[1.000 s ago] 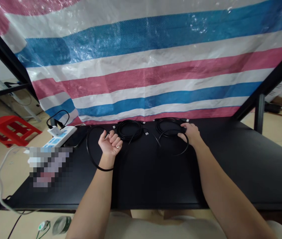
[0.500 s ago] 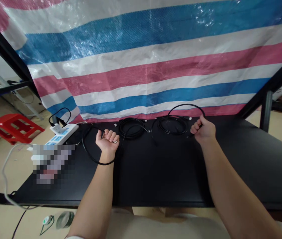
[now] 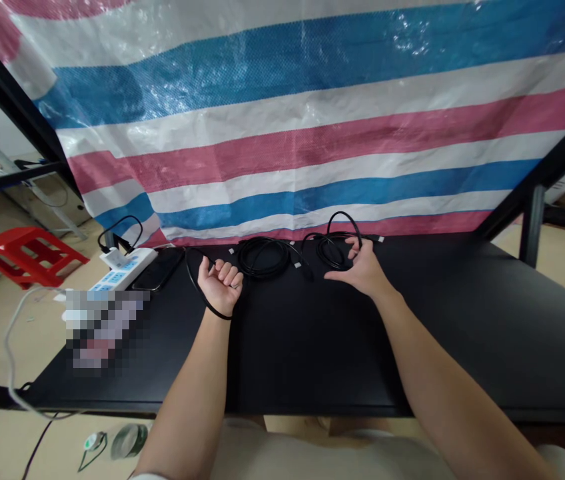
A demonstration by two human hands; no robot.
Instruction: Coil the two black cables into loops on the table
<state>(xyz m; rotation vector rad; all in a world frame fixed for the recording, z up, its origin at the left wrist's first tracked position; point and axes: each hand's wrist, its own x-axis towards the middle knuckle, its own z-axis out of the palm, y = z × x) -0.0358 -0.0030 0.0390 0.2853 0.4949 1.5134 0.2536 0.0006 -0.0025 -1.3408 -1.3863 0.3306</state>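
Note:
My left hand [image 3: 220, 287] lies palm up on the black table [image 3: 312, 347], its fingers curled shut round a thin black cable [image 3: 193, 280] that loops out to its left and under the wrist. My right hand [image 3: 361, 272] is at the right-hand coil of black cable [image 3: 333, 253], with thumb and fingers closed on a small loop of it that stands up off the coil. Between the two hands a second black cable coil [image 3: 262, 257] with white-tipped ends lies flat on the table.
A white power strip [image 3: 123, 269] with a plugged-in black lead and a dark phone [image 3: 158, 269] lie at the table's left end. A striped plastic tarp [image 3: 292, 133] hangs right behind the table. On the floor are a red stool [image 3: 27, 253] and a tape roll [image 3: 127, 440].
My right hand has swung back left from the table's right side to the right coil, and its raised loop has shrunk. The loop in my left hand has drawn in tighter.

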